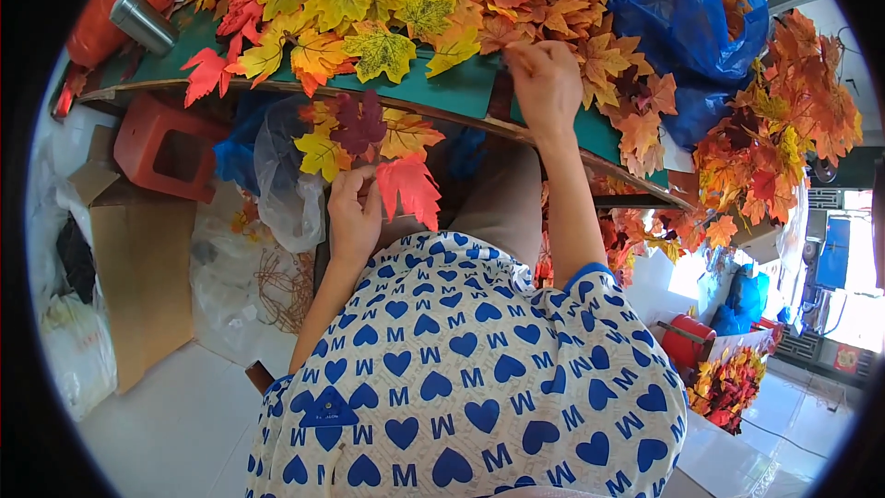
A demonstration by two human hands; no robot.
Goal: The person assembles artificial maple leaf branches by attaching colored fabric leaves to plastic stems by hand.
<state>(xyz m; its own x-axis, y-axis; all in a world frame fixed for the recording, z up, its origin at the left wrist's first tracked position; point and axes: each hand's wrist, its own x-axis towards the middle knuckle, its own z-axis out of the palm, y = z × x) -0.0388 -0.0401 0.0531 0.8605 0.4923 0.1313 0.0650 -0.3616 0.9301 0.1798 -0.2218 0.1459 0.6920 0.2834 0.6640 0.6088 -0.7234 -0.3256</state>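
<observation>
While the left grip (355,214) holds leaves (361,132), I cannot tell whether the right grip (548,88) holds anything.

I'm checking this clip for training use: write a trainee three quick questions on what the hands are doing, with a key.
1. Which hand holds the small bunch of leaves?
2. True or false: the right hand is at the leaf pile on the green table.
3. What colour is the lowest leaf in the bunch? a) yellow b) red c) maroon

Key:
1. The left hand.
2. True.
3. b) red.
</observation>
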